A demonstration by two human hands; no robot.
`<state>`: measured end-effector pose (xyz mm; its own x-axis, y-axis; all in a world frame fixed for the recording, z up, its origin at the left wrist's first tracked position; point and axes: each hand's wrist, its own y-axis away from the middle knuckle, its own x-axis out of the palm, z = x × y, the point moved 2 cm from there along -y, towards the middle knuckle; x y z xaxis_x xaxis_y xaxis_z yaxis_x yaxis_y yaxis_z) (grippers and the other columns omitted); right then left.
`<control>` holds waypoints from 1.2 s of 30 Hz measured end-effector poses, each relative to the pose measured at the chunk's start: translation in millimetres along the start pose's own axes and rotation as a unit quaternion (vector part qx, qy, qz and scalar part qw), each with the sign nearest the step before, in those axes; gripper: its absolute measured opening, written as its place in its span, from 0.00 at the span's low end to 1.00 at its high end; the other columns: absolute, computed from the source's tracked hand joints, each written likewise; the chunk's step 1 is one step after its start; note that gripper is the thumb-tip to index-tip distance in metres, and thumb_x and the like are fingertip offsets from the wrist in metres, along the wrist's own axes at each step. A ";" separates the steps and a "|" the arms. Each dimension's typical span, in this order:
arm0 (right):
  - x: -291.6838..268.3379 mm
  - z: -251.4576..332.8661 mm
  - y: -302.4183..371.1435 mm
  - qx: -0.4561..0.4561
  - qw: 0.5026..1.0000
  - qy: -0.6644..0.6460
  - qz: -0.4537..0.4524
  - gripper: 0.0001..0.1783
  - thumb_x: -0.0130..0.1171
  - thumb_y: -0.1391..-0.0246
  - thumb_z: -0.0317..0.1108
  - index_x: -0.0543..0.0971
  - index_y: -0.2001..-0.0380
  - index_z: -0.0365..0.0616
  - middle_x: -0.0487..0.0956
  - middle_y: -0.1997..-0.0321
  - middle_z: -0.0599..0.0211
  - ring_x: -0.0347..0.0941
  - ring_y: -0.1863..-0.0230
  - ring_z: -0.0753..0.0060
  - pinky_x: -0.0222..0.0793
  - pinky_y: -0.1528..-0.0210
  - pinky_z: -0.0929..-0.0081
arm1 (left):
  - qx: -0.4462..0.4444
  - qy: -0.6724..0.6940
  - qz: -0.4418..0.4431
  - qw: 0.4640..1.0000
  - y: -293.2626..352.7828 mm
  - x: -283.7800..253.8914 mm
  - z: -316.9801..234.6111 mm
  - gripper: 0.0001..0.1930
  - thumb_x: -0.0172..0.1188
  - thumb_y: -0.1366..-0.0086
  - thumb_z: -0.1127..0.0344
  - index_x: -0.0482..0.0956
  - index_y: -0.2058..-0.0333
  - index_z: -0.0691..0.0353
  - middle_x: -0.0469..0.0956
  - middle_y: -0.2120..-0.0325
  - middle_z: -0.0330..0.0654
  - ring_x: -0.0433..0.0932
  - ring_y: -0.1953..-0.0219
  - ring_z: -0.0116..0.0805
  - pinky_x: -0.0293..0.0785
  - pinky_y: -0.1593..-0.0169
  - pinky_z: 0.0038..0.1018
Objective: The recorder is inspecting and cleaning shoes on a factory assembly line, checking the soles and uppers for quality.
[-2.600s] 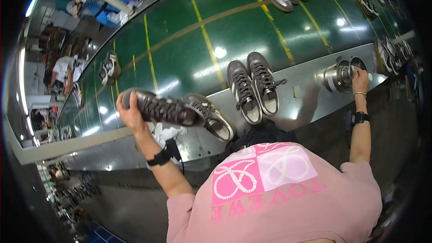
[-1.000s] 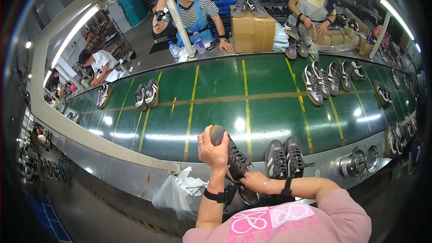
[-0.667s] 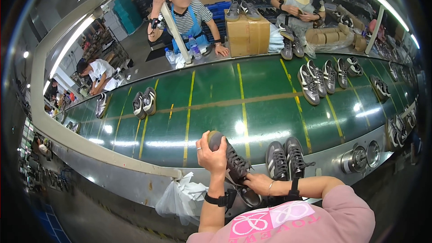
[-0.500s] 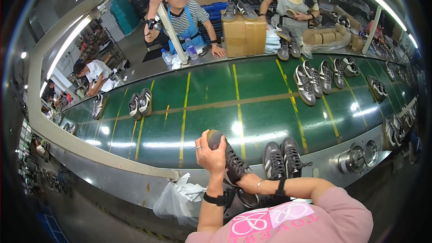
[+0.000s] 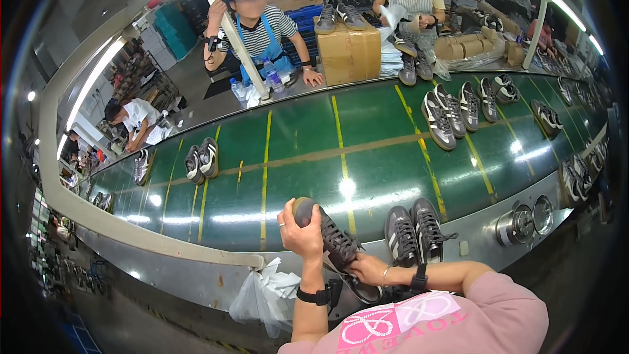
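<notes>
My left hand is wrapped around the toe of a dark sneaker with black laces, lifted over the near edge of the belt. The toe points up and away, and its sole is turned to the left. At the ankle end, my right hand is closed on the sneaker by its laces and opening; its fingertips are partly hidden. Below that hand, close to my body, part of another dark shoe shows. To the right, a pair of dark sneakers with light stripes rests at the belt's near edge.
The green belt carries several more sneakers. A white frame post and rail stand at left. A plastic bag hangs from the near edge. Across the belt, two people stand beside a cardboard box.
My right hand has drawn slightly up at the sneaker's opening, with more of its back showing. Across the belt, the person on the right now holds up a white sheet. The view has shifted slightly.
</notes>
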<state>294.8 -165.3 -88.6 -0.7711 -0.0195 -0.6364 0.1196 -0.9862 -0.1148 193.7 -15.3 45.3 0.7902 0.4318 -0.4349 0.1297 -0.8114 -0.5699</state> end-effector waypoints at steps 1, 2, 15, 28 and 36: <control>-13.2 10.7 2.2 0.000 1.000 -0.001 0.001 0.14 0.59 0.48 0.30 0.82 0.57 0.45 0.75 0.59 0.42 0.77 0.62 0.39 0.75 0.57 0.51 | 0.000 -0.001 0.000 1.000 0.4 -1.3 1.0 0.25 0.74 0.52 0.62 0.78 0.54 0.54 0.77 0.62 0.42 0.78 0.60 0.46 0.75 0.57 0.38; -23.4 18.2 3.4 -0.001 0.995 0.065 0.070 0.14 0.59 0.50 0.29 0.82 0.58 0.46 0.76 0.57 0.43 0.78 0.61 0.41 0.76 0.59 0.53 | 0.000 -0.004 0.003 1.000 1.1 -0.8 0.0 0.25 0.74 0.52 0.62 0.78 0.54 0.54 0.77 0.62 0.42 0.78 0.60 0.46 0.75 0.58 0.38; -18.6 7.6 2.0 -0.091 0.956 0.236 0.147 0.10 0.57 0.54 0.29 0.79 0.66 0.41 0.77 0.64 0.54 0.79 0.63 0.52 0.76 0.63 0.58 | -0.008 0.013 0.012 1.000 4.0 5.6 0.8 0.24 0.74 0.51 0.61 0.78 0.54 0.53 0.76 0.62 0.43 0.77 0.59 0.47 0.74 0.56 0.40; -151.5 -58.6 133.6 0.111 0.892 0.153 -0.411 0.16 0.54 0.48 0.16 0.82 0.58 0.43 0.77 0.63 0.60 0.76 0.63 0.59 0.74 0.62 0.67 | -0.315 0.333 0.101 0.883 -20.6 -16.1 152.9 0.18 0.65 0.39 0.68 0.75 0.51 0.63 0.75 0.58 0.41 0.75 0.61 0.31 0.74 0.56 0.25; -189.1 -149.2 256.2 0.271 0.777 0.195 -0.533 0.16 0.52 0.44 0.17 0.81 0.54 0.41 0.77 0.58 0.60 0.75 0.57 0.58 0.72 0.53 0.67 | -0.276 0.174 0.322 0.889 109.5 22.1 231.6 0.20 0.65 0.37 0.64 0.77 0.47 0.57 0.77 0.54 0.38 0.73 0.53 0.29 0.71 0.49 0.25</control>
<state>564.6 -389.8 -111.5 0.0096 0.8044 -0.5940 -0.8199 -0.3337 -0.4653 86.7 -3.3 -188.2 0.9321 -0.2613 -0.2509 -0.2173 -0.9574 0.1901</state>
